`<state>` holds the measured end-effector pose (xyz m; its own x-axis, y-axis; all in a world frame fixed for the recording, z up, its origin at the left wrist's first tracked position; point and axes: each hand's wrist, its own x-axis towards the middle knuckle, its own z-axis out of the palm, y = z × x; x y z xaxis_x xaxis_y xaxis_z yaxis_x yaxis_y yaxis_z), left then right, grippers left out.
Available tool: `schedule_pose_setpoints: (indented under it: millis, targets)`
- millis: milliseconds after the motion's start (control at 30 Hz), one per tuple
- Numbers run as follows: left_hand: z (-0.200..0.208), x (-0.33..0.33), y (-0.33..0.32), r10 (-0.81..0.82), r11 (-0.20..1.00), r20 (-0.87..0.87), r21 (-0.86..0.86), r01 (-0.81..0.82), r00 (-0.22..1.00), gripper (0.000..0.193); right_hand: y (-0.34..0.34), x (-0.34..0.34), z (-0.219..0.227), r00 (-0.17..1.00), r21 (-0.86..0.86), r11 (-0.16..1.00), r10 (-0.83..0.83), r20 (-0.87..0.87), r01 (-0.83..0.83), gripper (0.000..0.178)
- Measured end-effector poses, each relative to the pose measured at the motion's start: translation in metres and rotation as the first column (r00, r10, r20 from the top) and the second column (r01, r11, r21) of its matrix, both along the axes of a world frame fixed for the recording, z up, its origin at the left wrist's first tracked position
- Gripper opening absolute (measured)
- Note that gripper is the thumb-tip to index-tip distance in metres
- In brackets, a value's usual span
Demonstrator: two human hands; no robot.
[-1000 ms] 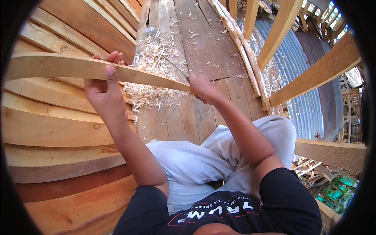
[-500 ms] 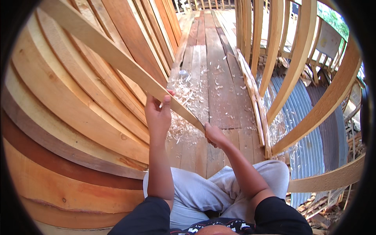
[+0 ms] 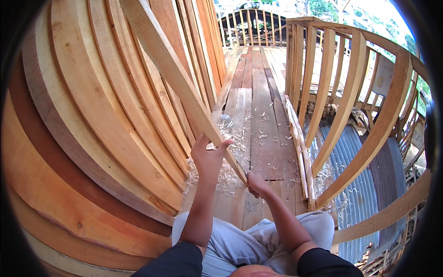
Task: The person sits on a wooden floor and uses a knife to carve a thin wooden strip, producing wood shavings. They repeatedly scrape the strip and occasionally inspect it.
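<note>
A long, pale wooden strip slants from the upper left down toward my lap. My left hand holds it from below partway along, the thumb on its right edge and the fingers at its left. At the strip's near end, my right hand is closed in a fist. A thin dark sliver shows along the strip's edge just above that fist; whether it is a blade or a shadow, I cannot tell. The inside of the fist is hidden.
Wooden boards lean along the left side. Curled shavings litter the plank floor, with a small grey round object among them. A slatted railing runs on the right; corrugated metal sheets lie below it.
The view has tilted up, showing more of the far railing. The strip now stands steeper in the picture. My left hand's thumb has moved outward from the strip, and my right fist stays by its near end.
</note>
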<state>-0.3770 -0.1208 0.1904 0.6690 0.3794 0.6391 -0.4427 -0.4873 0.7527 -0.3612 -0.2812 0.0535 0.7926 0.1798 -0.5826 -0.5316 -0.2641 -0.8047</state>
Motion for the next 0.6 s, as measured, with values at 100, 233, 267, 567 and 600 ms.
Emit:
schedule_pose_setpoints:
  millis: [100, 233, 267, 567, 600]
  targets:
    - [-0.010, 0.004, 0.004, 0.067, 0.977, 0.058, 0.197, -0.077, 0.996, 0.035, 0.004, -0.001, -0.002, 1.000, 0.007, 1.000, -0.021, 0.000, 0.021, 0.052]
    - [-0.013, 0.010, 0.000, -0.058, 0.978, 0.078, 0.205, 0.040, 0.995, 0.034, -0.002, 0.007, -0.013, 0.999, 0.016, 0.999, 0.032, 0.021, -0.032, 0.051]
    - [-0.013, 0.011, -0.002, -0.083, 0.978, 0.073, 0.196, 0.067, 0.994, 0.034, -0.003, 0.008, -0.015, 0.999, 0.016, 0.999, 0.029, 0.039, -0.030, 0.051]
    - [-0.004, -0.002, -0.030, -0.152, 0.982, -0.042, 0.106, 0.155, 0.988, 0.042, -0.010, 0.013, -0.022, 1.000, 0.052, 0.998, 0.021, 0.019, -0.022, 0.055]
    - [-0.005, -0.001, -0.032, -0.156, 0.982, -0.018, 0.107, 0.157, 0.988, 0.040, -0.011, 0.013, -0.024, 1.000, 0.065, 0.998, 0.023, 0.013, -0.023, 0.055]
